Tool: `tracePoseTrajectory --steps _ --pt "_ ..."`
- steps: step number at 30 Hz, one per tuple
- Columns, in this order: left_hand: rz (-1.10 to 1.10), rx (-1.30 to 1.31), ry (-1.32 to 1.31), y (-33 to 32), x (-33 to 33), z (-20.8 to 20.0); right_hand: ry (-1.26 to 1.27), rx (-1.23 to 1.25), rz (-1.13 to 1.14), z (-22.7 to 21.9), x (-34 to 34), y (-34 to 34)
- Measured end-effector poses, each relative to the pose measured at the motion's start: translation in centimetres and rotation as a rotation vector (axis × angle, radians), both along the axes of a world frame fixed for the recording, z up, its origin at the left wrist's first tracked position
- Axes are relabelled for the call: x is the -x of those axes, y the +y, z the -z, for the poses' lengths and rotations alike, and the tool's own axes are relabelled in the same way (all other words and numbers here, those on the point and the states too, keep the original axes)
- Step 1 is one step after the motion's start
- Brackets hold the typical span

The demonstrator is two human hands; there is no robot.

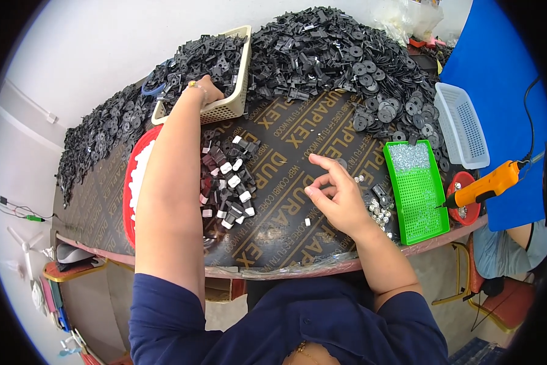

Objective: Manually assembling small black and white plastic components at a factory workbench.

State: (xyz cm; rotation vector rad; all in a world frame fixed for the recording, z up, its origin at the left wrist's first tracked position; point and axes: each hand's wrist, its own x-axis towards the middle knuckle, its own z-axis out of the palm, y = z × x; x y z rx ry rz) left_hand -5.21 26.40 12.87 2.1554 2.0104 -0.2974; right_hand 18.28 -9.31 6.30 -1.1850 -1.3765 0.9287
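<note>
At the upper left of the table [279,240], from my distant seat on the head camera, I see the left hand [212,91] reaching over the near side of a cream basket [229,109], in among the black plastic parts [215,58] that fill it. Those parts lie directly around and beyond its fingers; the fingertips are tucked out of my sight, so I cannot tell how far they are closed or whether they have hold of a piece. The right hand [341,204] is easier to read: it is raised at the centre right, thumb and forefinger well apart, the other fingers loosely bent, with nothing that I can see in its grasp. Just beside it, on its right, I have a scatter of small metal pieces [380,214], and a single small white piece [307,222] lies near it on the left. Between the two forearms sits a loose cluster of white-capped black pieces [231,194], below the basket and well apart from the right hand. Left of the left forearm, partly covered by it, is a red tray [129,201] with white pieces [141,170] in it. Further right I see a green tray [420,204] with silvery bits at its far end, and an orange power screwdriver [489,184] pointing toward its right edge.
</note>
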Motion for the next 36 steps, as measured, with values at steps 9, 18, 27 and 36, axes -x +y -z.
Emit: tracePoseTrajectory --steps 9,18,27,36 --pt "-0.029 -0.158 -0.313 1.8 2.6 1.8 -0.009 0.018 0.022 0.0 -0.4 -0.1" --pt "-0.007 -0.149 -0.6 3.9 3.7 4.2 -0.012 0.02 -0.024 0.0 0.1 -0.1" --pt "-0.095 -0.506 -0.607 3.5 4.0 3.2 -0.05 0.025 0.007 0.1 -0.3 0.1" --pt "0.018 -0.372 -1.006 -0.9 1.9 -5.2 -0.158 -0.05 -0.018 1.4 -0.3 0.2"
